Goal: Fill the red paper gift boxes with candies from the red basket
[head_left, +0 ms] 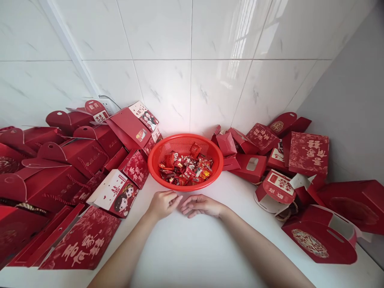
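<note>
Head view: on the left, red boxes are heaped on the white tabletop, some with rope handles. Beside the basket's near rim, the left hand is held palm inward, its grip loosely open with curled fingers pointed rightward. At the middle, the red basket is set near the tiled wall, its opening faced upward and its oval outline stretched left to right; wrapped sweets are contained in it. The right hand is turned leftward, its grip also loosely open. Farther right, more boxes are piled.
</note>
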`<act>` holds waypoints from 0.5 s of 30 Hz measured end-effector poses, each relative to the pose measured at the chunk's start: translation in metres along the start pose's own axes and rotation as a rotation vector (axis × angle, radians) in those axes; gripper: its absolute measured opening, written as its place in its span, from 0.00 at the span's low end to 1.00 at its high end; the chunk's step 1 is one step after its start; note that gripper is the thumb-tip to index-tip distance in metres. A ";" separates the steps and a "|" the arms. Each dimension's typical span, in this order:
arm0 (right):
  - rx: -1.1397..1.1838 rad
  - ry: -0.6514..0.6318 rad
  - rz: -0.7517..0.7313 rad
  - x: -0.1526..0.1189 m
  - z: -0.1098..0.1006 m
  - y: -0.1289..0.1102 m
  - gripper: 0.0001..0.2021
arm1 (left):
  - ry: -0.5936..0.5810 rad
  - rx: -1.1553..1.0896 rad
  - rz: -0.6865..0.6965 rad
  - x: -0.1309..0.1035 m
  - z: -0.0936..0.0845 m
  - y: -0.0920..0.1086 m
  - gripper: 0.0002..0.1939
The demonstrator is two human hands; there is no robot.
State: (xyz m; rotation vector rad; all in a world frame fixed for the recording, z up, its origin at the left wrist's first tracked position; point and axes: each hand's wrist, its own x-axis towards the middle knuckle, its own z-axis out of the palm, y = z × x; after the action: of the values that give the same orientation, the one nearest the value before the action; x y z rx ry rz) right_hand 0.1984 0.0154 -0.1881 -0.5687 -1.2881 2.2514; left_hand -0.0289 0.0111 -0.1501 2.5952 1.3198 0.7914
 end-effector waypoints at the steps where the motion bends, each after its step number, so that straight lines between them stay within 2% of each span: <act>1: 0.003 0.000 -0.002 0.000 0.000 0.000 0.19 | -0.053 -0.019 0.001 0.002 0.005 0.001 0.09; 2: 0.006 0.000 -0.003 0.000 0.000 -0.001 0.19 | -0.098 -0.035 -0.001 0.003 0.010 0.002 0.04; 3: 0.008 -0.001 -0.005 0.000 0.000 -0.001 0.19 | -0.133 -0.047 -0.008 0.005 0.014 0.003 0.04; 5: 0.011 -0.005 -0.005 -0.001 0.000 -0.002 0.19 | -0.180 -0.060 -0.024 0.007 0.019 0.005 0.10; 8: 0.013 -0.006 -0.007 -0.001 0.000 -0.003 0.19 | -0.226 -0.044 -0.019 0.008 0.012 0.006 0.08; 10: 0.012 -0.003 -0.009 -0.001 0.000 -0.003 0.19 | -0.240 -0.010 0.003 0.009 -0.006 0.006 0.05; 12: 0.012 -0.005 -0.009 0.000 0.000 -0.002 0.19 | -0.220 0.046 0.009 0.013 -0.034 0.009 0.10; 14: 0.012 -0.014 -0.004 0.000 -0.001 -0.001 0.18 | -0.131 0.135 -0.050 0.020 -0.070 0.013 0.17; 15: 0.013 -0.020 -0.003 0.000 -0.001 0.000 0.18 | -0.006 0.255 -0.149 0.026 -0.089 0.016 0.19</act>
State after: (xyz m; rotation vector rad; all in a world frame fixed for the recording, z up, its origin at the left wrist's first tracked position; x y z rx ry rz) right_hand 0.1989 0.0167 -0.1884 -0.5409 -1.2816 2.2674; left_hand -0.0498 0.0102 -0.0581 2.6384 1.6900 0.6279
